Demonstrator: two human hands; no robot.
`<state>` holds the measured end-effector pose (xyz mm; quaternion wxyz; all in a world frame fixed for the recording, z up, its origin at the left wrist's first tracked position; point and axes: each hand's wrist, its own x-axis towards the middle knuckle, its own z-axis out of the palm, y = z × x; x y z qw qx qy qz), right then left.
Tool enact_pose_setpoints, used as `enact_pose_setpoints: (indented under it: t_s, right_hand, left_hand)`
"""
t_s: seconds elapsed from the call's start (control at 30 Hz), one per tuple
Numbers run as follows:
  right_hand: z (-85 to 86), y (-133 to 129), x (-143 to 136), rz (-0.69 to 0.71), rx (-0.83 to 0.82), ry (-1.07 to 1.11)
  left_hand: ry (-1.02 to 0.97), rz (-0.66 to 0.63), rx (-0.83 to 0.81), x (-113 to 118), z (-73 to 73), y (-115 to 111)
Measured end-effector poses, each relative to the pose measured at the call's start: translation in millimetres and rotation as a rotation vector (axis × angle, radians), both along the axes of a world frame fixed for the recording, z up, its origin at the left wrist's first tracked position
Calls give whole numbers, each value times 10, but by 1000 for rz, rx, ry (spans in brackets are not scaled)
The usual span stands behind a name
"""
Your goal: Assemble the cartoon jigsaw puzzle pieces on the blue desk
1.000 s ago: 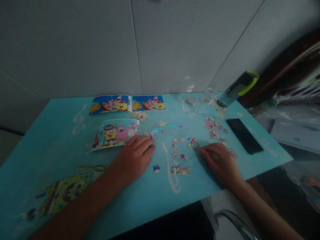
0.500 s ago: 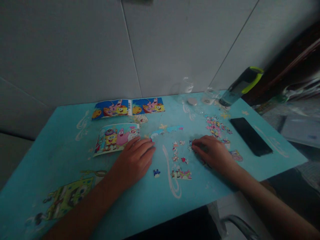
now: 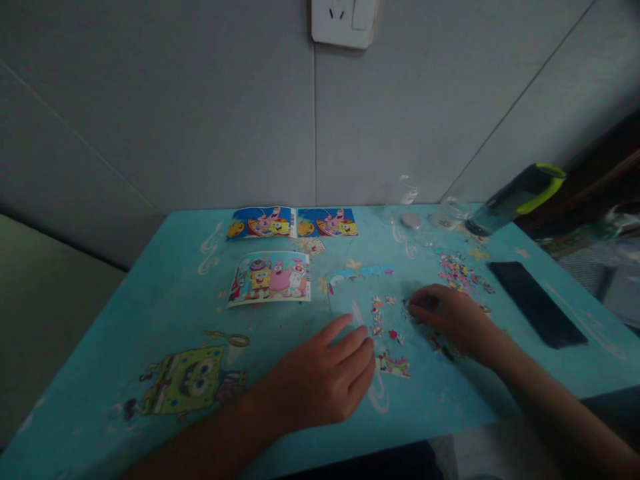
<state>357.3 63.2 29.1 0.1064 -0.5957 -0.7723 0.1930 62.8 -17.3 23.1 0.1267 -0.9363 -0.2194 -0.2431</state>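
Observation:
My left hand (image 3: 327,377) hovers low over the tabletop, palm down, its fingers apart and slightly bent, with nothing visible in them. Just right of its fingertips lies a joined strip of jigsaw pieces (image 3: 395,366). My right hand (image 3: 453,320) pinches a small bluish puzzle piece (image 3: 406,307) at its fingertips, close to the table. Between the hands are a short column of puzzle pieces (image 3: 377,316) and a loose piece with red on it (image 3: 394,335). Farther back sits a joined light-blue strip (image 3: 363,272). Some pieces under my right hand are partly hidden.
A pile of loose pieces (image 3: 463,272) lies beside a black phone-like slab (image 3: 537,303). Picture sheets (image 3: 270,279) rest at back left. Clear plastic containers (image 3: 453,210), a round lid (image 3: 411,221) and a bottle (image 3: 515,200) stand near the wall.
The view has tilted up and turned left. My left hand has moved from beside the picture sheet toward the joined strip, covering the loose blue piece. My right hand stays near the same pieces.

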Motion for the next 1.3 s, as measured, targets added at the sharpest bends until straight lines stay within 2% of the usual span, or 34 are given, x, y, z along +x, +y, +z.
enact_pose_setpoints:
  t_s: [0.17, 0.3, 0.37, 0.47, 0.53, 0.6, 0.7, 0.8, 0.9, 1.03, 1.3]
  right_hand:
    - [-40, 8, 22, 85, 43, 37]
    - [92, 30, -80, 170, 36, 144]
    - [210, 62, -234, 259, -10, 192]
    - [344, 143, -590, 490, -63, 230]
    - [359, 221, -841, 667, -70, 234]
    - [313, 309, -1032, 743, -36, 245]
    - [176, 402, -1124, 673, 60, 271]
    - [30, 394, -1032, 541, 99, 318]
    - [-72, 308, -929, 468, 91, 325]
    - [-124, 182, -954, 435, 83, 295]
    - [-167, 111, -1040, 422, 145, 245]
  left_hand:
    - [6, 46, -12, -61, -5, 62]
    - [24, 60, -34, -71, -15, 68]
    - [32, 66, -38, -78, -13, 71]
    - [39, 81, -44, -104, -8, 92]
    - [41, 92, -56, -135, -10, 117]
    - [50, 106, -74, -179, -14, 149]
    - [76, 130, -92, -273, -12, 202]
    - [119, 156, -92, -376, -3, 257]
    - [165, 219, -110, -446, -16, 306]
    - [193, 316, -164, -454, -92, 348]
    - [143, 284, -197, -400, -207, 317]
